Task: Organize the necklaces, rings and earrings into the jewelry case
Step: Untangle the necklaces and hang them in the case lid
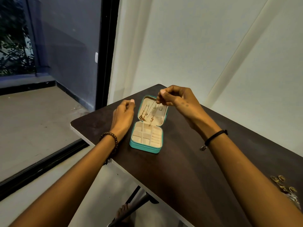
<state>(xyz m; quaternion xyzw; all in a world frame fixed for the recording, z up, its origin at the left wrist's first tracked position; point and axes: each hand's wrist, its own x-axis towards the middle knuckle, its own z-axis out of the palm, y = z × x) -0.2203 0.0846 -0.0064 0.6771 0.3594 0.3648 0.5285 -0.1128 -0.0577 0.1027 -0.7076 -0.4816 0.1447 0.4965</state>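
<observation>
Pinching thin chain (155, 110), prob. gold, right hand (175, 99) over open teal case (144, 149).

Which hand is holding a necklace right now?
The right hand, pinching a thin chain above the case lid; the left hand beside the case holds nothing.

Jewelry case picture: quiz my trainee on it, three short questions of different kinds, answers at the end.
1. True or false: the case is shut.
2. What does the right hand pinch? A: a ring. B: a necklace. C: an earring.
3. Fill in: the rings lie near the table's ____ edge.
Key: 1 false, it is open. 2 B. 3 right.
</observation>
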